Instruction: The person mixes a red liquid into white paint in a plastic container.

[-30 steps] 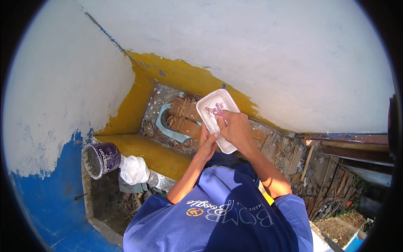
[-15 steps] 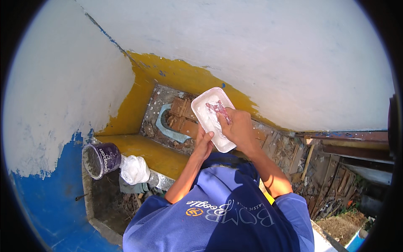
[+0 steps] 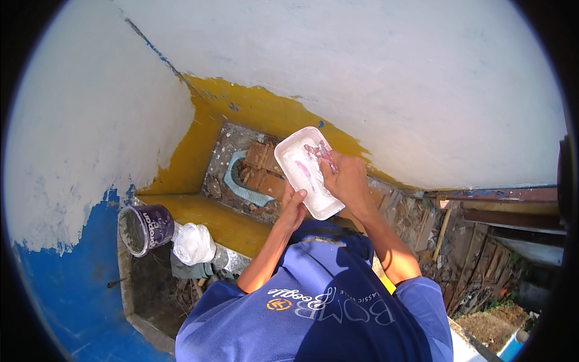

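Note:
My left hand (image 3: 293, 209) grips the near left rim of a shallow pale pink tray (image 3: 290, 164), fingers underneath and thumb on the edge. White paste coats the inside of the tray, with a pink streak showing through in the middle. In my right hand (image 3: 350, 183), closed around it, is a small reddish flat scraper (image 3: 320, 154) smeared with white. The scraper's blade rests in or just over the tray's right side; contact is hard to make out. My fingers hide its rear end.
White coating covers the upper walls (image 3: 416, 90) above yellow and blue paint. Below the tray lies a light blue squat toilet (image 3: 236, 184) with debris. A dark bucket (image 3: 155, 226) and a white plastic bag (image 3: 193, 244) sit at left. Planks and rubble lie at right.
My right hand and the scraper have shifted slightly right across the tray. A pink streak now shows in the paste where the hand was. The left hand and tray stay nearly still.

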